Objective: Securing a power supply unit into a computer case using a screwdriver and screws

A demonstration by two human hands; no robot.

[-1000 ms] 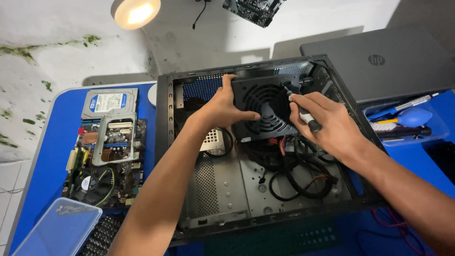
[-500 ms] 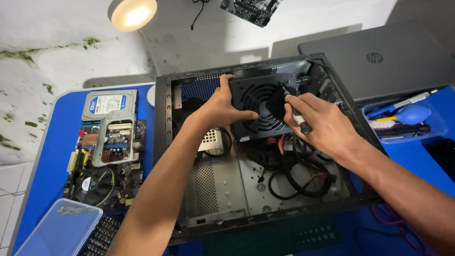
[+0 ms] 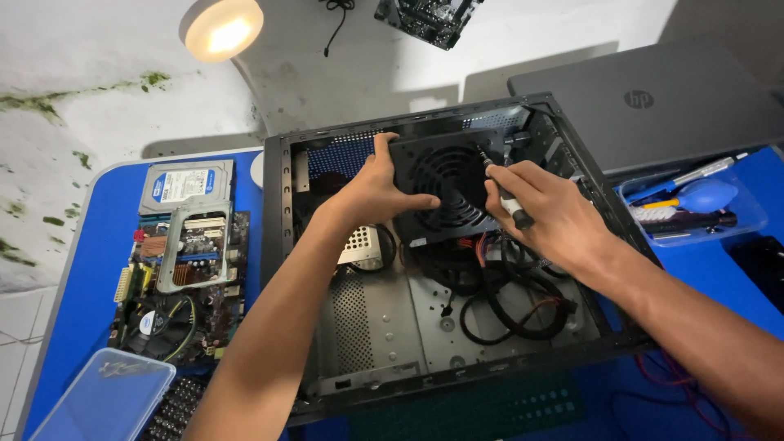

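The left hand (image 3: 380, 192) gripped the power supply (image 3: 445, 189) inside the open case (image 3: 367, 359), the right hand (image 3: 543, 214) clasped a screwdriver (image 3: 502, 192) at its corner, fastening apparently unfinished.

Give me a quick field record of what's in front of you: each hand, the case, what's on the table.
left hand: grips the left edge of the black power supply
right hand: holds a screwdriver, tip at the supply's top right corner
computer case: open, lying flat, black cables loose inside
table left: hard drive, motherboard, clear plastic box
table right: closed laptop, tray of tools
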